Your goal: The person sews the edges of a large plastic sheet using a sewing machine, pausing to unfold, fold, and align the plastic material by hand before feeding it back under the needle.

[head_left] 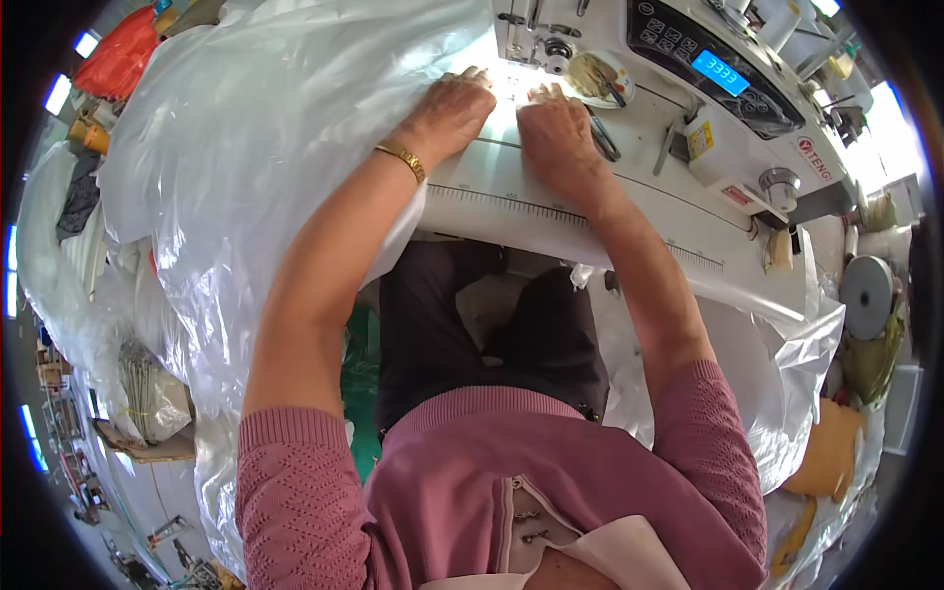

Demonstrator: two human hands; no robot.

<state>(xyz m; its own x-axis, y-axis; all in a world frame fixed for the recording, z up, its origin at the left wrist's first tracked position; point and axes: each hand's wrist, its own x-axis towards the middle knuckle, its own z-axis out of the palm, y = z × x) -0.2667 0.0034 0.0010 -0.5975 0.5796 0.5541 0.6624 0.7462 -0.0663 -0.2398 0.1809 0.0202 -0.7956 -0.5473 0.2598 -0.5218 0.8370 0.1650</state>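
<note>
My left hand (454, 110), with a gold bracelet on its wrist, is closed at the edge of a large translucent white plastic sheet (265, 108). My right hand (558, 133) is curled, its fingertips bunched just right of the needle area; glare hides what they pinch. Between the two hands, strong lamp light washes out the stitching spot. The sewing machine (752, 118) stands above and to the right, its blue display (720, 73) reading 3333. Beside my right hand rest dark-handled thread snips (604, 136) and a small round dish (602, 79).
A printed ruler (511, 205) runs along the front of the white machine table (472, 162). The sheet spills over the left side. More clear plastic (777, 359) hangs at right, near a grey disc (867, 297). A red bag (118, 54) lies at upper left.
</note>
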